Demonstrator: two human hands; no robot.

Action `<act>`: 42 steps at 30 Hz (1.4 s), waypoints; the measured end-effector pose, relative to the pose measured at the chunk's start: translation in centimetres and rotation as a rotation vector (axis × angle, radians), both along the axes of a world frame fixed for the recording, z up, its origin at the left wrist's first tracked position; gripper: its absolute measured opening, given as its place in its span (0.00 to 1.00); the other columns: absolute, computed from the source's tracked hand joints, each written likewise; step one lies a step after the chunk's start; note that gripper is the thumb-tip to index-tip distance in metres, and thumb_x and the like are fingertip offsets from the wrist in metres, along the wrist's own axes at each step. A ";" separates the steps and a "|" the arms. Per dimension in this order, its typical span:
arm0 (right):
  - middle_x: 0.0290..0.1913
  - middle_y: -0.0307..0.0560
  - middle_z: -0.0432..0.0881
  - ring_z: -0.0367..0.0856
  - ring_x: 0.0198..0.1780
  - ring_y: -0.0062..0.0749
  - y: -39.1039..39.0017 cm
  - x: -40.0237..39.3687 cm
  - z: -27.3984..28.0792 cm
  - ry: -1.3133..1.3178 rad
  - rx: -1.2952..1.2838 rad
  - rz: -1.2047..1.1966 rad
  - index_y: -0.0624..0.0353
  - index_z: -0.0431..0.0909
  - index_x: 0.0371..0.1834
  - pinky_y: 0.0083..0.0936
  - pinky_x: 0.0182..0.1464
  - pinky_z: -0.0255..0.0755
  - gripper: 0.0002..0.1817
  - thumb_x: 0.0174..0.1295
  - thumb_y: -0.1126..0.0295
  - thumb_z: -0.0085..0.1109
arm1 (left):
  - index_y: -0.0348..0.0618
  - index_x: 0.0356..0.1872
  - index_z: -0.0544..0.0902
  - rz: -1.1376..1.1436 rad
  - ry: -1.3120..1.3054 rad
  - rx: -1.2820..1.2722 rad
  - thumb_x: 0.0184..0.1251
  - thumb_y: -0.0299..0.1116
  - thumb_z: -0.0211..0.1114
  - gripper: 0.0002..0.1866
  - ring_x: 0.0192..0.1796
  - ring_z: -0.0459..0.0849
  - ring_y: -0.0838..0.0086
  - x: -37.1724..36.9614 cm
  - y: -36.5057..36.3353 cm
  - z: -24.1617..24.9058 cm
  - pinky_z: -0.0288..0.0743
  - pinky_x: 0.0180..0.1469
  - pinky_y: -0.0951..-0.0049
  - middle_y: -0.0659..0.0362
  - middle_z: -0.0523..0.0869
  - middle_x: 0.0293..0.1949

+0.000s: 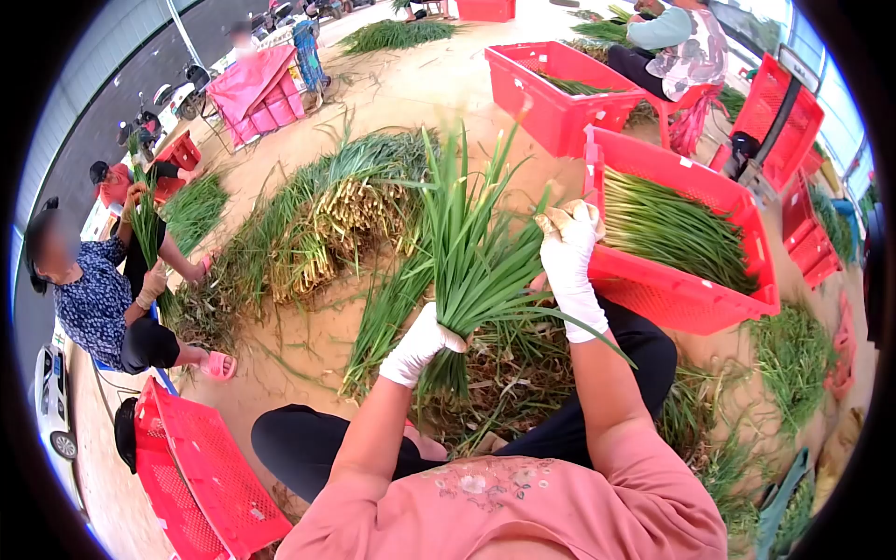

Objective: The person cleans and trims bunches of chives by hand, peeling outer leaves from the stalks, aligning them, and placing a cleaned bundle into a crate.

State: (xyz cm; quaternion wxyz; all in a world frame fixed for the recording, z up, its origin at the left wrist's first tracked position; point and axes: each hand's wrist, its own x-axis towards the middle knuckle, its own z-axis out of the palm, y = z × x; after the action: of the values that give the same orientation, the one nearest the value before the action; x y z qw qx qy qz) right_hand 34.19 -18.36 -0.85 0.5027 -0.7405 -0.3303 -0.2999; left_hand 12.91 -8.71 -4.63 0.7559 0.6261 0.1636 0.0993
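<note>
My left hand [422, 346], in a white glove, is wrapped round the lower part of a bunch of long green leafy stalks [471, 252], whose leaves fan upward in front of me. To the right of the bunch, my right hand [571, 245], also gloved in white with soiled fingertips, is raised with its fingers curled together; whatever they may hold is too small to make out. One long leaf crosses in front of my right wrist. Just beyond that hand stands a red crate [691, 297] with neatly laid green stalks [667, 224] in it.
A large heap of stalks [327, 219] lies ahead on the left; trimmings [504, 373] lie between my legs. Another red crate [560, 121] stands ahead, stacked red crates [201, 471] at lower left. One person [93, 299] sits at left, another [677, 51] at upper right.
</note>
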 end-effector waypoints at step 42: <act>0.32 0.40 0.77 0.74 0.31 0.20 -5.7 -2.0 5.9 0.929 0.038 0.821 0.62 0.74 0.50 0.18 0.31 0.68 0.19 0.54 0.71 0.62 | 0.36 0.31 0.79 0.019 0.169 0.006 0.27 0.15 0.63 0.19 0.29 0.75 0.78 -2.8 2.6 -3.8 0.70 0.36 0.76 0.64 0.79 0.25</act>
State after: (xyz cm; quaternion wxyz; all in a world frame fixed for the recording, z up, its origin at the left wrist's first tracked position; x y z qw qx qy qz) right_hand 32.19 -24.10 5.09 0.6815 -0.5969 -0.3294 0.2660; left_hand 10.11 -6.07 -8.40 0.7366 0.6330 0.2322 0.0538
